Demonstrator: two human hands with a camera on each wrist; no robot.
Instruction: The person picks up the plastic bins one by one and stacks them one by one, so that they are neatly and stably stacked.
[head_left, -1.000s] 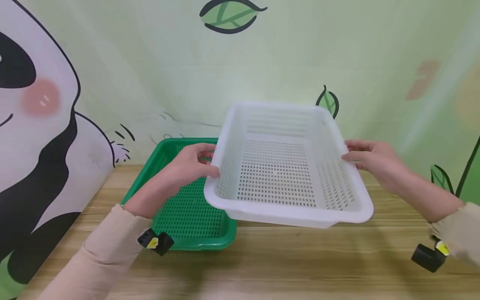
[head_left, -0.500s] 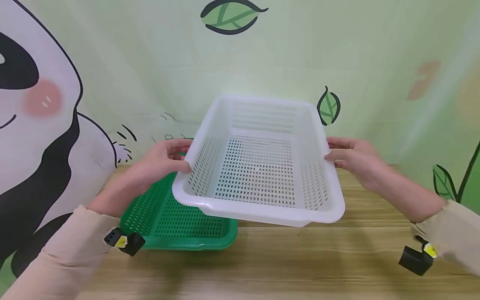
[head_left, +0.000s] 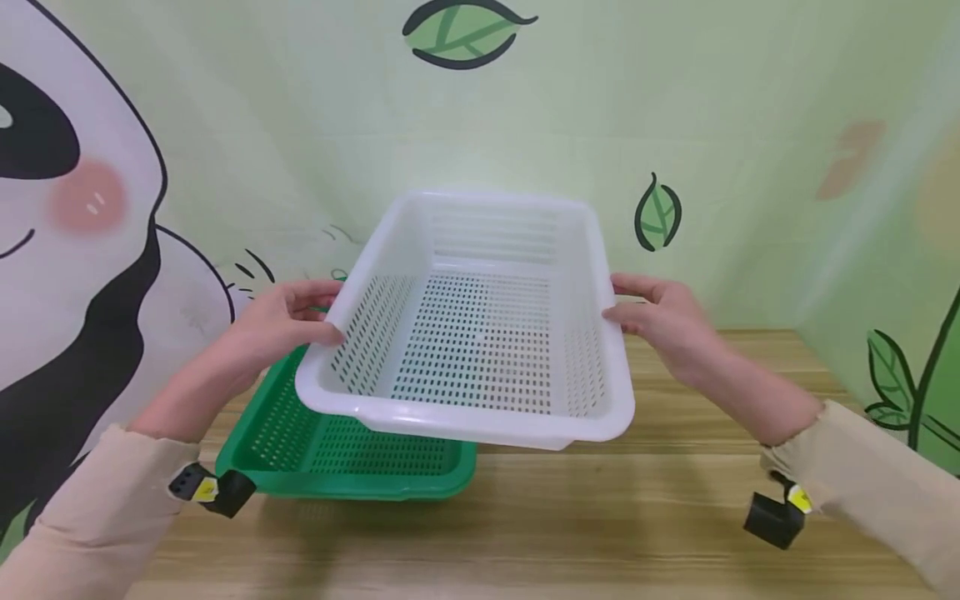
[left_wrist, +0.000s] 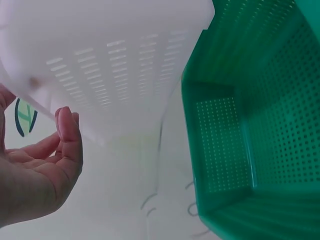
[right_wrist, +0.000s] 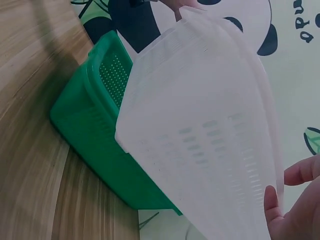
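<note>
A white perforated plastic basket (head_left: 480,333) is held up in the air, its near rim lower than its far rim. My left hand (head_left: 281,329) grips its left rim, thumb on top and fingers beneath. On the opposite rim my right hand (head_left: 667,321) pinches the edge in the same way. Behind and below stands a green perforated basket (head_left: 352,483) on the table, partly hidden by the white one. The left wrist view shows the green basket (left_wrist: 220,140) beside the white basket's underside (left_wrist: 115,65). In the right wrist view, fingers (right_wrist: 302,172) hold the white rim.
The wooden table (head_left: 600,517) runs beneath both baskets. At the back hangs a cloth (head_left: 750,167) printed with leaves and a panda. A small black camera is strapped at each sleeve cuff.
Both hands have carried the white basket leftward, so it now covers more of the green basket. The green basket has stayed in place.
</note>
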